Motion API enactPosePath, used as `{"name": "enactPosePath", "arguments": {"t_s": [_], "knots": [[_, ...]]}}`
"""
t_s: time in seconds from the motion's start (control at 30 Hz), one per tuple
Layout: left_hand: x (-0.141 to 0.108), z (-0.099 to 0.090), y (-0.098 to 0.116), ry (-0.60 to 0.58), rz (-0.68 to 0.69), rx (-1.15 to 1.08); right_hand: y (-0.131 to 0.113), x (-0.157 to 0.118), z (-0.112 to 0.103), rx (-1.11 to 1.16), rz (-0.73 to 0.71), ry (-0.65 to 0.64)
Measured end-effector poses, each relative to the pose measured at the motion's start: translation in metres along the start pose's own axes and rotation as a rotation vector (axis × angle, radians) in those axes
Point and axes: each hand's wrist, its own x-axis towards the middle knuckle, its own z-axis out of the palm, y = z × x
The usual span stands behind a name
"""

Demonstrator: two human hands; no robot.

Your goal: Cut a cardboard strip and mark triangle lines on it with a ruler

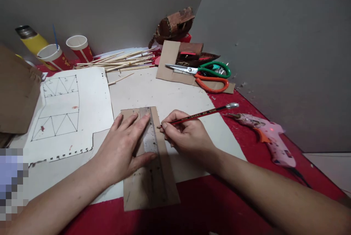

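Observation:
A strip of brown cardboard lies lengthwise in front of me, over white sheets. On it rests a clear ruler, pressed down by my left hand, whose fingers are spread flat with the thumb at the ruler's lower part. My right hand pinches a dark red pencil. The pencil's tip is at the cardboard, close to the ruler's right edge, and its silver-capped end points up to the right.
Scissors lie on cardboard at the back, near brown model boats. Thin sticks, paper cups and a yellow bottle stand behind a drawn sheet. A pink glue gun lies at right on the red table.

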Motion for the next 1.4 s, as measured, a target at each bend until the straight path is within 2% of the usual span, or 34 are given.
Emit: {"name": "enactPosePath", "arguments": {"t_s": [0.17,0.53,1.4], "knots": [[0.0,0.0,0.0,-0.012,0.001,0.014,0.004,0.001,0.001,-0.081,-0.133,0.018],[0.003,-0.003,0.003,-0.052,-0.007,0.036,0.011,0.001,-0.001,-0.186,-0.26,-0.012],[0.004,-0.004,0.003,-0.091,0.04,0.11,0.006,0.0,-0.001,-0.344,-0.376,-0.02]]}}
